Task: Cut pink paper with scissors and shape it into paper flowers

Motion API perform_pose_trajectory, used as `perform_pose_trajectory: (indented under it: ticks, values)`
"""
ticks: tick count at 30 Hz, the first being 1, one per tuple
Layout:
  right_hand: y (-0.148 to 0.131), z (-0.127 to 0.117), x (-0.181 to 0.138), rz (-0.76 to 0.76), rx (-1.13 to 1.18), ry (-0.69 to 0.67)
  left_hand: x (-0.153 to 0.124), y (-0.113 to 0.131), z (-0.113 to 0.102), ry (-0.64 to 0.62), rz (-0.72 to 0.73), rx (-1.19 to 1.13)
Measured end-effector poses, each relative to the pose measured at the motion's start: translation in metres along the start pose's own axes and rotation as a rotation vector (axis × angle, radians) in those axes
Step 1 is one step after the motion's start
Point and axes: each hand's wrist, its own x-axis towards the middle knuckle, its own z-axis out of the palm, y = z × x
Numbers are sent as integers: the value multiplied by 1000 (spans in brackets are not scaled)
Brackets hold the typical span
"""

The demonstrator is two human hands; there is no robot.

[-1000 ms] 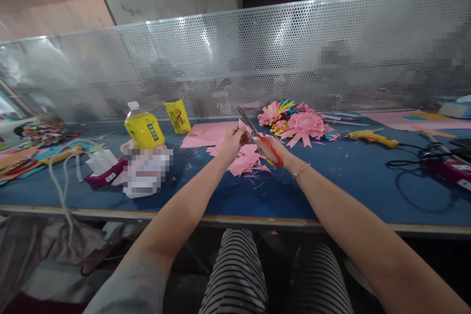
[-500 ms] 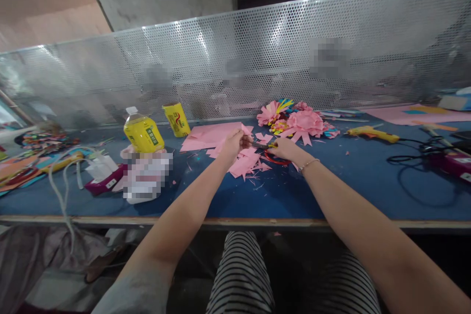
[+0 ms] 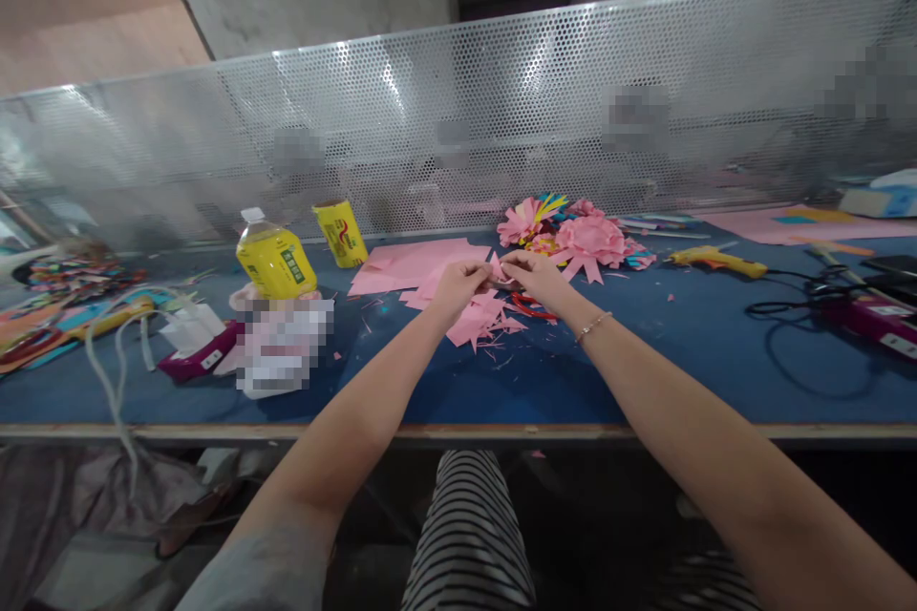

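My left hand [image 3: 462, 284] and my right hand [image 3: 534, 275] meet over the middle of the blue table. Pinched between their fingertips is a small pink paper piece [image 3: 496, 267], its tip pointing up. Just below my right hand lie scissors with red handles [image 3: 531, 307]; their blades are mostly hidden. Pink paper scraps [image 3: 477, 320] are strewn under and in front of my hands. Behind my left hand lies a larger pink paper sheet [image 3: 401, 263]. Beyond my right hand sits a pile of pink paper flowers [image 3: 591, 239] with yellow and blue bits.
A yellow liquid bottle [image 3: 276, 258] and a yellow canister [image 3: 340, 234] stand at left, near a purple box [image 3: 202, 353] with white cords. At right lies a yellow glue gun [image 3: 718, 260] with a black cable. A perforated metal screen [image 3: 401, 134] runs along the back.
My right hand has let go of the scissors, which now lie on the table. It has moved left to the pink paper piece and joined my left hand there.
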Motion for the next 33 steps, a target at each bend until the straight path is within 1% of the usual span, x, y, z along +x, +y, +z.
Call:
perform_pose_trajectory:
  ticks: [4,8,12,16,21,26,33]
  values:
    - [2,1,0,6,26,-35,2,-2,1,20,30,-18]
    - [4,2,0,0,33,-20,2,-1,4,65,-9,-84]
    - [3,2,-1,-12,5,8,1,2,7,41,-21,-142]
    - [5,2,0,-14,19,6,-2,6,8,35,-39,-175]
    - [8,3,3,26,81,19,-3,8,7,31,-80,-226]
    - [6,3,2,32,62,27,-4,9,8,18,-90,-224]
    - [6,3,2,-20,-2,24,-5,10,7,40,-80,-224]
